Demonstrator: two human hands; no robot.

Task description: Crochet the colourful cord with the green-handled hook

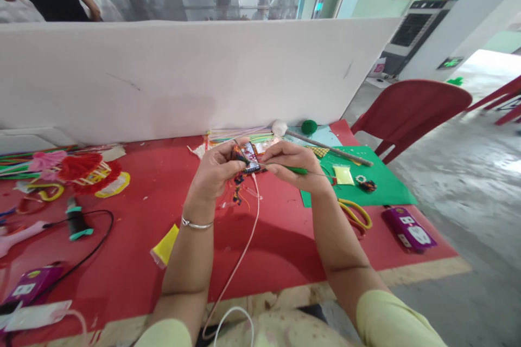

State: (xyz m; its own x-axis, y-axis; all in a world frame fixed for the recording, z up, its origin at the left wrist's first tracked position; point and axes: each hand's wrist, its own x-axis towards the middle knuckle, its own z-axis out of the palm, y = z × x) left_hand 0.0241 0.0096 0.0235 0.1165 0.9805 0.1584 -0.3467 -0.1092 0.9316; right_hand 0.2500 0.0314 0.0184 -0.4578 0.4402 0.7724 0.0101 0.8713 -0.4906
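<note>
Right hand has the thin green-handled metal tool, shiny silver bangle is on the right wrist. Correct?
Bangle side is wrong: the head view shows the shiny silver bangle on the left wrist. The right hand does have the thin green-handled metal tool.

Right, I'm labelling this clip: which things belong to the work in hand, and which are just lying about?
In use:
- dark-and-orange yarn, in the left hand
- green-handled tool, in the right hand

Seemingly just lying about:
- green ball
- white ball
- grey rod
- right-hand purple case
</note>
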